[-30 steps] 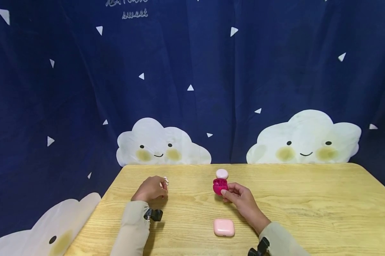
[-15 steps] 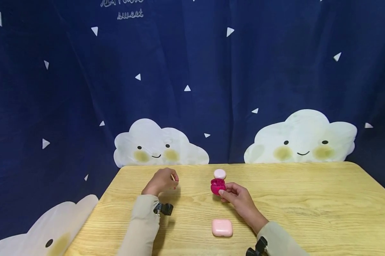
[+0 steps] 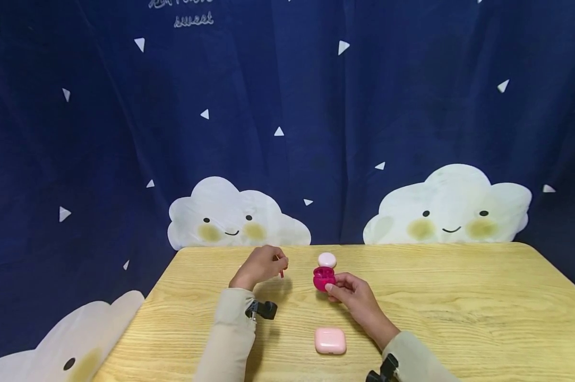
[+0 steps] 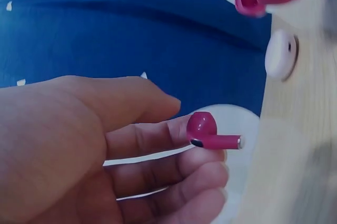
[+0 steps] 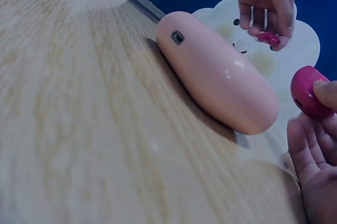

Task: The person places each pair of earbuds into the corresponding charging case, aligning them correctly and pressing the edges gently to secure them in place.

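Note:
My left hand is raised over the far left part of the table, fingertips pinching a magenta earbud. Its stem points away from the palm in the left wrist view, and the thumb lies close above. To the right, my right hand holds a magenta earbud case between thumb and fingers, its lid raised. A pale pink round case sits just behind it on the table. Closer to me lies a light pink rounded rectangular earbud case, lid down; its charging port shows in the right wrist view.
Everything is on a wooden table, which ends at a dark blue curtain printed with clouds and triangles. Both wrists carry small black cameras. A small white object, mostly hidden, peeks out behind my left hand.
My left hand has lifted the earbud from the far left and carried it right, towards the magenta case. The right hand stays nearly still with the case.

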